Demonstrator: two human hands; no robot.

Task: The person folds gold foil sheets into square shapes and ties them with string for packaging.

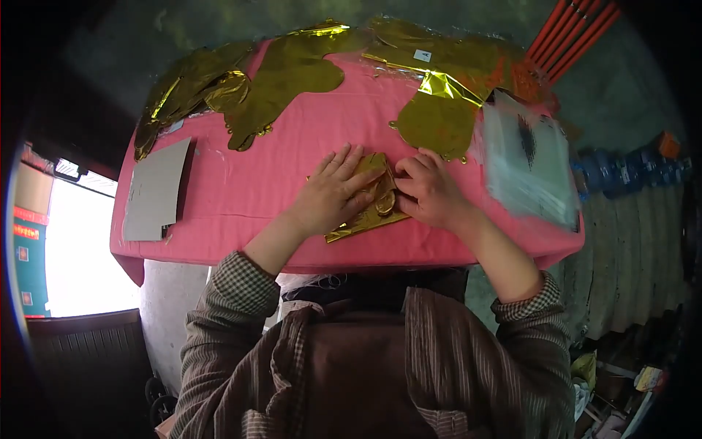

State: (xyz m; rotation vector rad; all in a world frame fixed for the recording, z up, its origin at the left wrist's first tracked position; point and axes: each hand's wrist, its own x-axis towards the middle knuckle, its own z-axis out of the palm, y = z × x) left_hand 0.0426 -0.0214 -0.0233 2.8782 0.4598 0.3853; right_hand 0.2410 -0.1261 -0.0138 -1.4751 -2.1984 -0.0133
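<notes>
1. Head view: the folded gold foil [363, 219] lies on the pink tabletop [278, 161] near its front edge, long axis slanting from near-left to far-right.
2. My left hand [333, 194] presses flat on it, fingers [349, 159] spread wide.
3. My right hand [433, 192] curls its fingers [406, 183] against the foil's right edge; whether they pinch it, I cannot tell.

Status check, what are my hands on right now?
Left hand flat on folded gold foil. Right hand curled at its edge. Plastic packet lies just right.

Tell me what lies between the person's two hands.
In the head view, a folded gold foil balloon lies between the left hand and right hand on the pink tablecloth; both touch it.
</notes>
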